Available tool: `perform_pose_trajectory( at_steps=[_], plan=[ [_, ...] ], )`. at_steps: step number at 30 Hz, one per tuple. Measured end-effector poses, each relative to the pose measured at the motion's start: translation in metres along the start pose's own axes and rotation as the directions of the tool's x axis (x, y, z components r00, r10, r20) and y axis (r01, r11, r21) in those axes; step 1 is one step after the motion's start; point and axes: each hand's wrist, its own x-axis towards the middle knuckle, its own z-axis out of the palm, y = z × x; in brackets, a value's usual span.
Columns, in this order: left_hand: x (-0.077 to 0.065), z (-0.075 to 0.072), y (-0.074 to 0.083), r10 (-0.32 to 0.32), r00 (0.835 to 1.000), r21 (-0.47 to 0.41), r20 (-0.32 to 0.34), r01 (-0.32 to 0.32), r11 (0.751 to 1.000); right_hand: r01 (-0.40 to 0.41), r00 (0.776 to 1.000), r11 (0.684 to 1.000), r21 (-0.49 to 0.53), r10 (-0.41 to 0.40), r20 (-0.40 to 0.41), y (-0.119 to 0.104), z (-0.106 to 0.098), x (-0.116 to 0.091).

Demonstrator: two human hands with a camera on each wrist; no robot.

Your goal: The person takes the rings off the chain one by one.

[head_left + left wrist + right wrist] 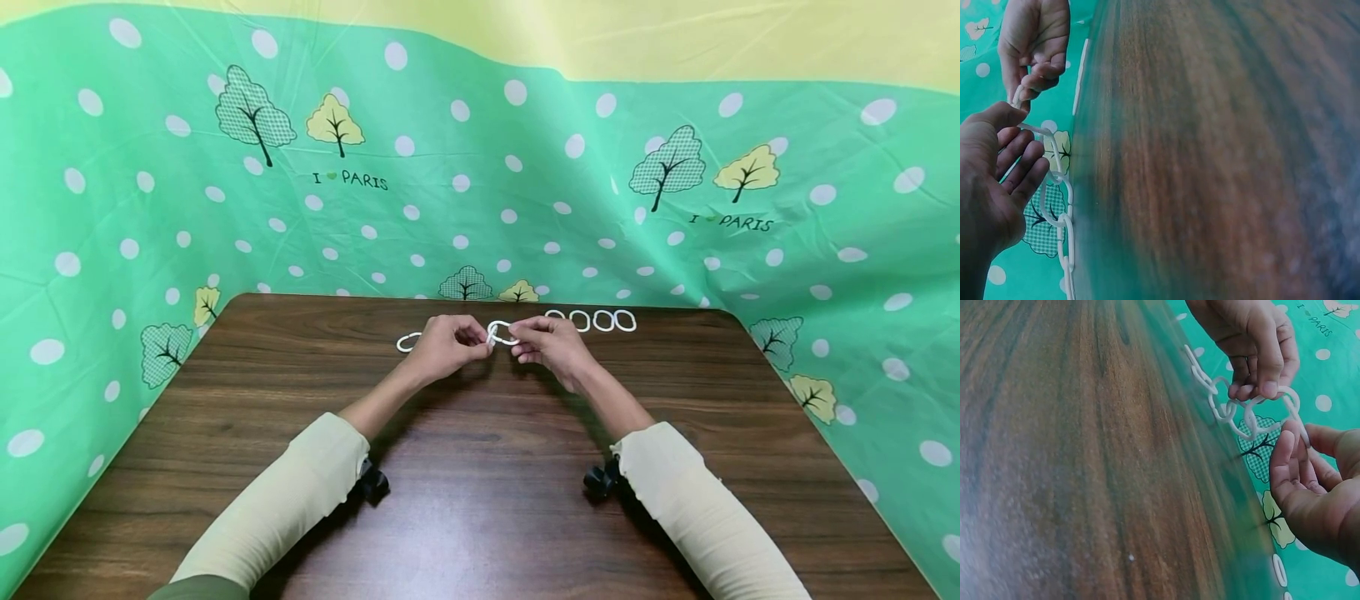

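Between both hands, above the far part of the table, is a white oval link (1301, 422), threaded through another white link at the end of a chain (1060, 220). My left hand (444, 348) pinches the chain's end link between thumb and forefinger. Opposite it, my right hand (557, 346) pinches the near side of the outer link with thumb and fingertips. Several joined links trail from the left hand to the tabletop, where one chain link (399, 342) shows left of that hand. Fingers partly cover the crossing of the two held links.
Several loose white links (635, 322) lie in a row near the far edge, right of my right hand. The brown wooden table (480, 500) meets a green dotted cloth (465, 217) at the back and sides.
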Motion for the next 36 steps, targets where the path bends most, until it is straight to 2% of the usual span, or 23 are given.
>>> perform_pose_trajectory(
  at_steps=[13,27,36],
  plan=[
    [0.0012,0.0005,0.0014,-0.007,1.000,0.006,-0.018,0.007,1.000,-0.060,0.998,0.998,0.008,0.060,-0.020,0.0013,0.0019,-0.0004],
    [0.0002,-0.0007,0.0000,-0.028,1.000,-0.023,-0.013,0.028,0.999,-0.114,0.991,0.979,0.171,0.123,-0.043,0.0071,0.0026,0.0015],
    [0.0001,-0.0011,0.0004,-0.009,1.000,-0.016,-0.020,0.008,1.000,-0.122,0.989,0.984,0.133,0.132,-0.071,0.0081,0.0047,0.0006]
  ],
)
